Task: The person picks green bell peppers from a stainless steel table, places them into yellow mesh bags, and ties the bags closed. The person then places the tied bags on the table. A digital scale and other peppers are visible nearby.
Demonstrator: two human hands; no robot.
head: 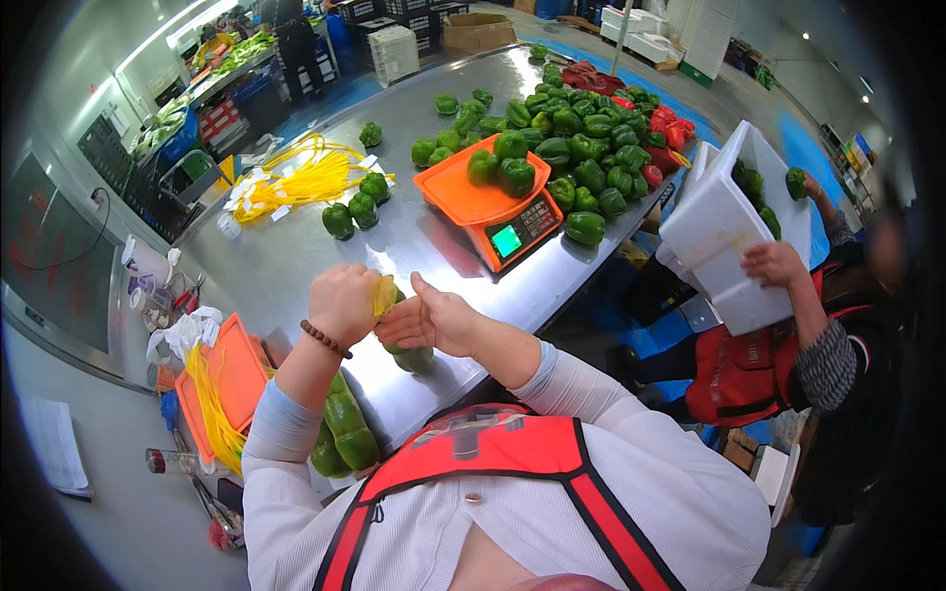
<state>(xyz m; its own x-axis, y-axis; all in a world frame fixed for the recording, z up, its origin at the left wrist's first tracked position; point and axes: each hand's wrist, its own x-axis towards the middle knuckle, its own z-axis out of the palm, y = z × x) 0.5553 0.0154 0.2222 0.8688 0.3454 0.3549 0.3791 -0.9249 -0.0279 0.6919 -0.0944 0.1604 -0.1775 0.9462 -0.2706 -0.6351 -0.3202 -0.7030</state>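
Observation:
My left hand (345, 304) is closed on the gathered end of a yellow mesh net (384, 295) that holds green bell peppers (414, 359). Beside it, my right hand (436, 318) has its fingers extended, palm against or just in front of the netted peppers; whether it touches them is hard to tell. Three green peppers (363, 210) lie together past my hands. Further on, an orange digital scale (484, 185) carries several green peppers. Netted green peppers (347, 425) rest near my left elbow.
Yellow mesh nets with white tags (295, 177) lie on the metal table (281, 251). A pile of green and red peppers (591, 140) covers its far right. An orange tray (225, 384) stands at left. At right a co-worker (783, 332) holds a white foam box (720, 236) with peppers.

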